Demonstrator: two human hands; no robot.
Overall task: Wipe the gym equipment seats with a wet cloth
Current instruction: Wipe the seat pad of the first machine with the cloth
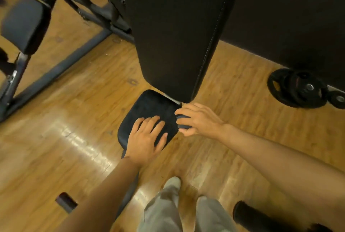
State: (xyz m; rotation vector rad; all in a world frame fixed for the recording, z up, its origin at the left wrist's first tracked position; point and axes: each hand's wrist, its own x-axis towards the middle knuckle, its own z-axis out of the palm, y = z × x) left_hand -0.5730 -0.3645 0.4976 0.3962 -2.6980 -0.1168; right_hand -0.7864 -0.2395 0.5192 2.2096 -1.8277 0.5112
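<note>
A small black bench seat point(121, 137) sits below a tall, steeply raised black backrest point(177, 35) with white stitching. A dark fuzzy cloth point(155, 105) lies spread over most of the seat. My left hand point(147, 138) presses flat on the cloth with its fingers straight and spread, near the seat's front. At the seat's right edge my right hand point(199, 117) curls its fingers round a bunched fold of the cloth, just under the backrest's lower corner.
Black weight plates point(298, 89) lie on the wooden floor at the right by a dark wall. Another padded bench point(24, 24) and its steel frame point(61, 71) stand at the left. A black foam roller point(248, 215) lies near my legs point(168, 207).
</note>
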